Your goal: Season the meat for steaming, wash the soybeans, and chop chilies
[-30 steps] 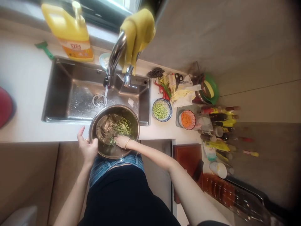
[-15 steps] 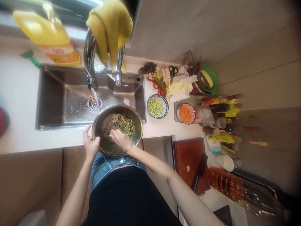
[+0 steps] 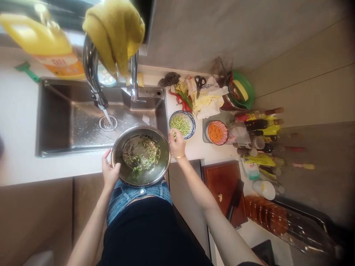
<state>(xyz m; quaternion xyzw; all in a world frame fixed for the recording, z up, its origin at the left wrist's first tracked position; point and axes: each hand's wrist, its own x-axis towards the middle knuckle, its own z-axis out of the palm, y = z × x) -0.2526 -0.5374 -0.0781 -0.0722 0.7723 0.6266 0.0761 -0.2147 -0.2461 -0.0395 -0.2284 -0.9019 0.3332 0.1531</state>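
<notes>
My left hand grips the rim of a round metal basin at its left side, thumb over the edge. The basin rests against my waist at the counter's front edge. Water and loose green beans, shelled and with darker bits among them, lie inside it. My right hand is closed around a few green beans, one showing at the fingertips. It is beyond the basin's right rim, at the near edge of a blue-and-white bowl that holds many shelled green beans.
Water runs from the faucet, draped with a yellow cloth, into the sink. Right of it are chili peppers, a bowl of orange pieces, several bottles, and a cutting board with a cleaver.
My right hand has left the inside of the basin and moved right to the bean bowl, with beans in its fingers. My left hand keeps hold of the rim. The view has shifted slightly.
</notes>
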